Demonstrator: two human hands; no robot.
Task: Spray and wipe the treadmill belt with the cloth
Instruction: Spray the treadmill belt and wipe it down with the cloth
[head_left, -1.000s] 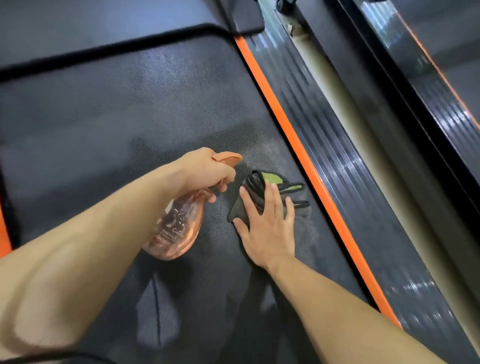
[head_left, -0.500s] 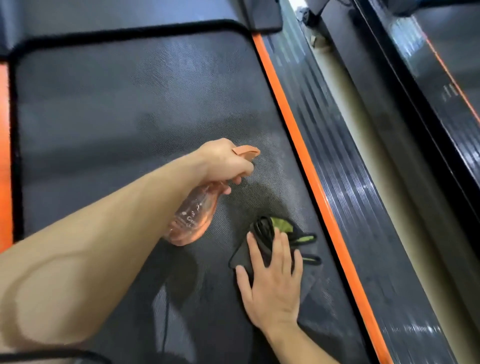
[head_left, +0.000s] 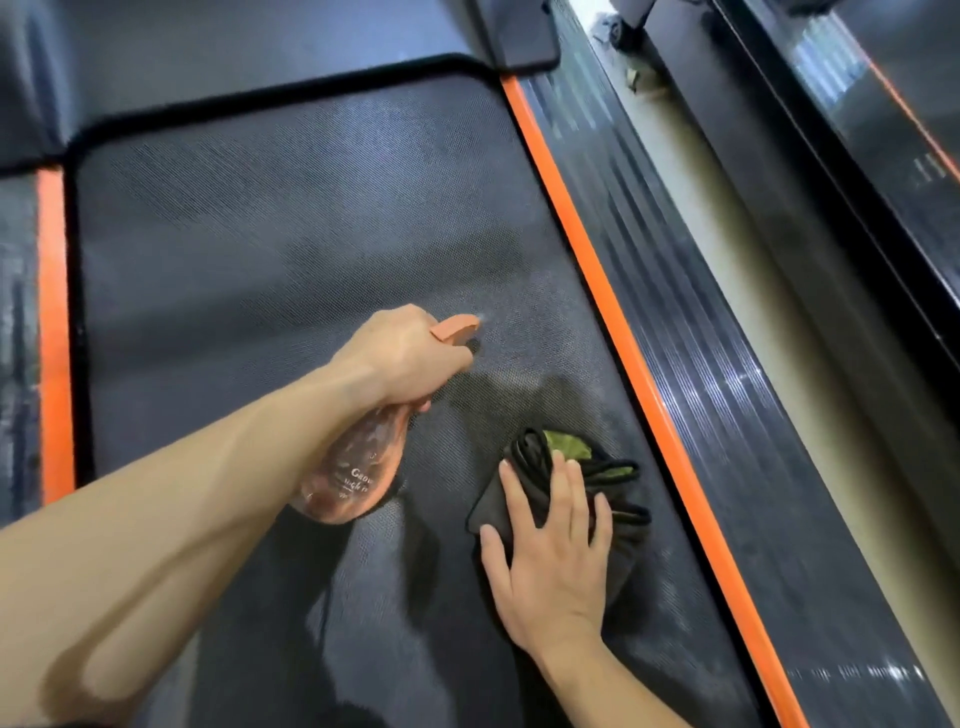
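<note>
The left hand (head_left: 405, 353) grips a translucent orange spray bottle (head_left: 358, 467) above the treadmill belt (head_left: 291, 249). The right hand (head_left: 550, 561) lies open, palm flat on the folded dark cloth (head_left: 613, 488), near the orange side strip (head_left: 649, 395).

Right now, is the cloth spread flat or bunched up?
Bunched up. The dark cloth lies in stacked folds on the belt, green showing at its top, with the right hand pressed flat on it.
</note>
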